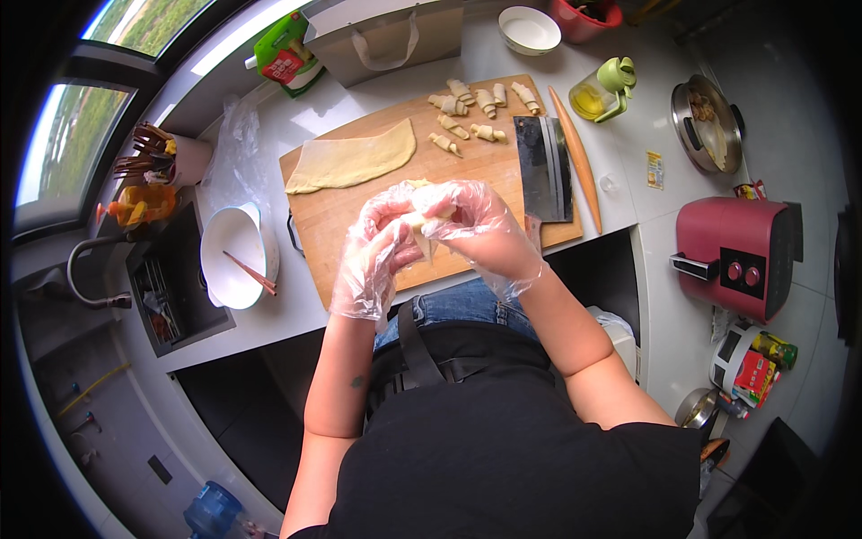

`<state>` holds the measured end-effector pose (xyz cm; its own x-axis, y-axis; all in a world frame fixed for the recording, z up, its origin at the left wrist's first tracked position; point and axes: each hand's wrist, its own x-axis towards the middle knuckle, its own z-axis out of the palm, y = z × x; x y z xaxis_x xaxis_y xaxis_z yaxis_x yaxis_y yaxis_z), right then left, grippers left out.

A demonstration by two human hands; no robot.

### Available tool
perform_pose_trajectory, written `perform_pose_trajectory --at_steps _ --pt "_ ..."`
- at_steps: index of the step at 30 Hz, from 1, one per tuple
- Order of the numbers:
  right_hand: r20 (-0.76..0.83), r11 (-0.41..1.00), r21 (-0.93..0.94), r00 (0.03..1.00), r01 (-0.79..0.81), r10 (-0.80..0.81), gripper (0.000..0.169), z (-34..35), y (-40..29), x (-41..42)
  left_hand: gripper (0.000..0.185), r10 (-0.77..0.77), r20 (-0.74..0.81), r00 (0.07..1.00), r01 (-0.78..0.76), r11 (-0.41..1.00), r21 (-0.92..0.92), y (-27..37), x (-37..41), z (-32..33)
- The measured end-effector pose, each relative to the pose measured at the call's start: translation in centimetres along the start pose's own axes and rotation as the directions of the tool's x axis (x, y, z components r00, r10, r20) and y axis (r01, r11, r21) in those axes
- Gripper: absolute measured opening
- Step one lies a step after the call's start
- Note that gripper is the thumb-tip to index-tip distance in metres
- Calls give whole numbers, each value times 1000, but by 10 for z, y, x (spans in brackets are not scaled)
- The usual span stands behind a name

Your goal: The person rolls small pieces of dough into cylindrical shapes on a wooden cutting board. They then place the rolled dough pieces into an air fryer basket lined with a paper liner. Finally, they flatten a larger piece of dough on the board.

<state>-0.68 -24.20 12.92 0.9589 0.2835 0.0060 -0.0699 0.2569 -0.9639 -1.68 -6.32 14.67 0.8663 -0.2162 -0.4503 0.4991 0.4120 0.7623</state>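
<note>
Both my hands wear clear plastic gloves and meet above the near part of a wooden cutting board (471, 182). Between them is a piece of pale dough (423, 232), gripped by my left hand (380, 246) and my right hand (475, 226); a pointed end hangs below the fingers, which hide much of the rest. Beyond my left hand lies a flat sheet of dough (357, 156). Several rolled dough pieces (486, 102) sit at the board's far right. A cleaver (544, 168) rests along the board's right side, next to a tapered wooden rolling pin (576, 158).
At left, a white bowl (232, 252) with chopsticks (250, 273) stands beside the sink (178, 290). An oil bottle (601, 91), a white bowl (530, 30) and a paper bag (387, 40) are behind the board. Rightward are a steel pot (680, 124) and a red air fryer (734, 259).
</note>
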Motion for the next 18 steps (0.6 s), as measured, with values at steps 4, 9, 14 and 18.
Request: perform_pose_trajectory --at_steps 4,9,14,18 --pt "129 969 -193 983 151 -128 19 -5 -4 3 33 -11 -33 999 11 1000 1 -3 2 -1" --pt "84 942 112 947 -317 308 15 -3 -3 -3 38 121 42 992 -123 991 61 -10 3 -4" --pt "25 993 81 996 -82 80 12 -4 11 -5 46 -11 -10 1000 11 999 33 -3 5 2" --pt "-79 988 100 989 -114 122 13 -2 9 -4 45 -7 -6 1000 7 999 45 -8 8 -3"
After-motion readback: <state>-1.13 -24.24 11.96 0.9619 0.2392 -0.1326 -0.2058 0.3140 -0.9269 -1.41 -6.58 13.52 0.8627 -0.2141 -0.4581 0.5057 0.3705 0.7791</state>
